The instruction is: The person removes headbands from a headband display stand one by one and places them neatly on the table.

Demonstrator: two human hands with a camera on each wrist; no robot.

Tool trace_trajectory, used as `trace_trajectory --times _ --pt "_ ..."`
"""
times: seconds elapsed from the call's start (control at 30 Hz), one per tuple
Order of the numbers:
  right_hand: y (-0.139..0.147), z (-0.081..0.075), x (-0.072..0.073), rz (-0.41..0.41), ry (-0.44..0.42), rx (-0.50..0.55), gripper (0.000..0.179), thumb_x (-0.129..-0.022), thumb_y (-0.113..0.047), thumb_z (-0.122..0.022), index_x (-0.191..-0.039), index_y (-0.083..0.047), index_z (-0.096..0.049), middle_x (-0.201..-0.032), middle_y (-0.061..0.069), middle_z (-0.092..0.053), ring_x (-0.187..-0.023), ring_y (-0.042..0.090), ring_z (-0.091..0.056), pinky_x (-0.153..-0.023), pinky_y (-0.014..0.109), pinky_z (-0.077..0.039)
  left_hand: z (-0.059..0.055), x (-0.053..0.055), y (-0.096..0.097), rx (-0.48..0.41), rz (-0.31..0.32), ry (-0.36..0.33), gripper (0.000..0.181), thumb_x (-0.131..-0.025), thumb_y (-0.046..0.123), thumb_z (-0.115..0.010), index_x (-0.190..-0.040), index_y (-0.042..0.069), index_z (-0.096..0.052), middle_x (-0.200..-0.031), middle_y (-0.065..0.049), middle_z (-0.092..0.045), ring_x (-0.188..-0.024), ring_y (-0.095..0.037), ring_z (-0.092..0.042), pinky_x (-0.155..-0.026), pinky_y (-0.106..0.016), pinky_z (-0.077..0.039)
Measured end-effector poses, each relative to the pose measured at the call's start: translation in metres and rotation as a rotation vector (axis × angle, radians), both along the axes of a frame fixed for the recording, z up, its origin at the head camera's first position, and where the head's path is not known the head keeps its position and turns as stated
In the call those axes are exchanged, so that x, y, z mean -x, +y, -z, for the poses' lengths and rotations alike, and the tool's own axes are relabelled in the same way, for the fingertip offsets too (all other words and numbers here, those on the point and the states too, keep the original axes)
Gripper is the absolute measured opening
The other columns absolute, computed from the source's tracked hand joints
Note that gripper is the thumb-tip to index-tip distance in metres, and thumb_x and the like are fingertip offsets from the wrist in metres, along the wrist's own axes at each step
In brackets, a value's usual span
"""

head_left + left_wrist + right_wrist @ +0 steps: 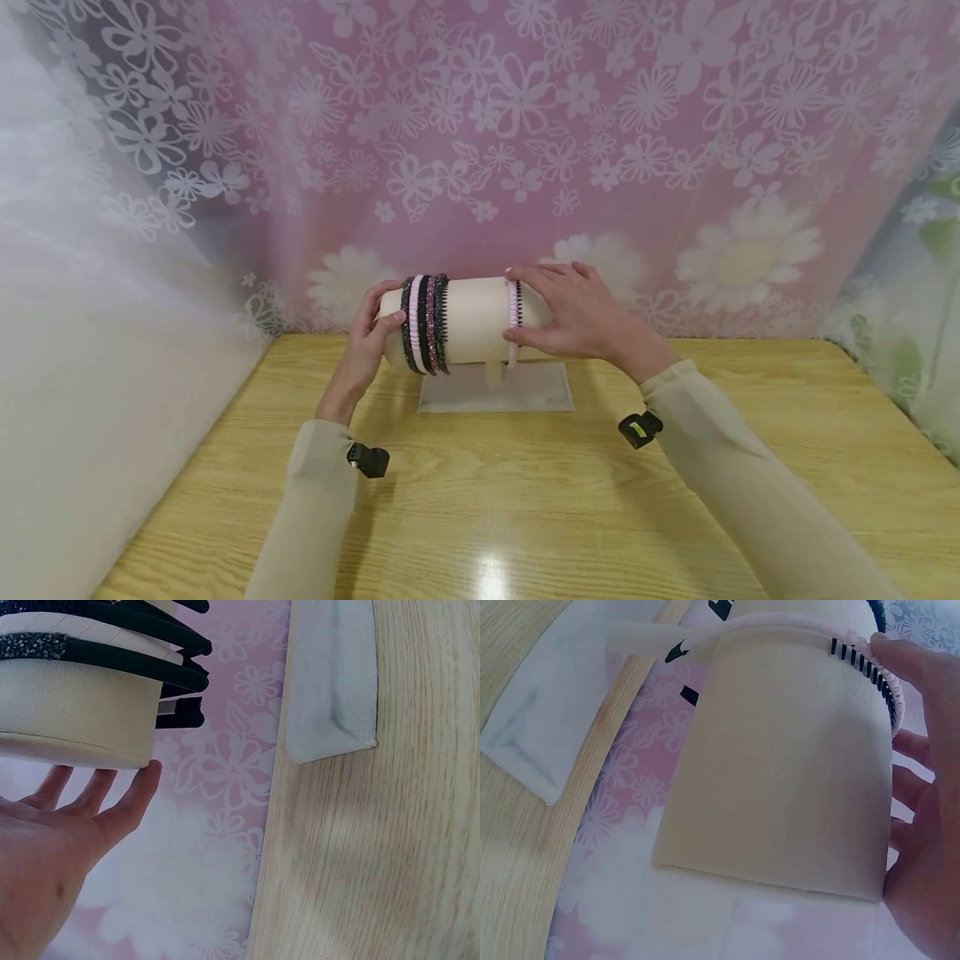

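A cream cylindrical headband holder (476,321) lies sideways on a short post above its pale base (450,396). Around its left part sit several headbands (431,325), dark glittery ones and a light pink one, close side by side. My left hand (363,342) grips the holder's left end, thumb in front by the outermost headband, fingertips on the end in the left wrist view. Farther right, my right hand (581,312) pinches a pink pleated headband (513,304) with dark comb teeth, thumb in front and fingers over the top. This headband arches round the cylinder (780,765).
The base stands on a wood-grain table (480,483), near its back edge. Right behind hangs a pink curtain (480,167) with white flowers. A pale wall covering (135,350) borders the left side, and a floral sheet (900,333) the right.
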State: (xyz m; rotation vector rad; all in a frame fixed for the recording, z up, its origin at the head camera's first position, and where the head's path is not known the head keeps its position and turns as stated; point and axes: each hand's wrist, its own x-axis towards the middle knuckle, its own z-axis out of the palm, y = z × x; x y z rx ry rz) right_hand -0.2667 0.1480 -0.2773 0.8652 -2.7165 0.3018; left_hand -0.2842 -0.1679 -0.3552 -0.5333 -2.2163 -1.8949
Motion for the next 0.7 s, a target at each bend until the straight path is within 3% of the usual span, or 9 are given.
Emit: trace_trajectory --times 0.4,0.7 --pt "0.011 0.001 -0.002 -0.005 0.013 0.031 0.078 -0.085 -0.058 -0.073 -0.148 -0.019 -0.049 -0.148 0.009 -0.058 -0.143 0.035 -0.046 -0.114 0.071 -0.026 0.002 0.0 0.0 0.006 -0.012 -0.014 0.049 -0.102 0.025 -0.048 -0.151 0.023 -0.042 -0.142 -0.009 -0.051 -0.106 -0.02 -0.06 -0.08 -0.03 -0.053" --pt "0.018 0.003 -0.002 -0.008 0.012 0.057 0.078 -0.086 -0.056 -0.073 -0.15 -0.017 -0.048 -0.153 0.008 -0.053 -0.144 0.035 -0.045 -0.115 0.069 -0.025 0.001 0.0 0.0 0.024 -0.023 0.008 0.049 -0.102 0.025 -0.047 -0.151 0.023 -0.043 -0.14 -0.011 -0.051 -0.107 -0.02 -0.058 -0.082 -0.03 -0.052"
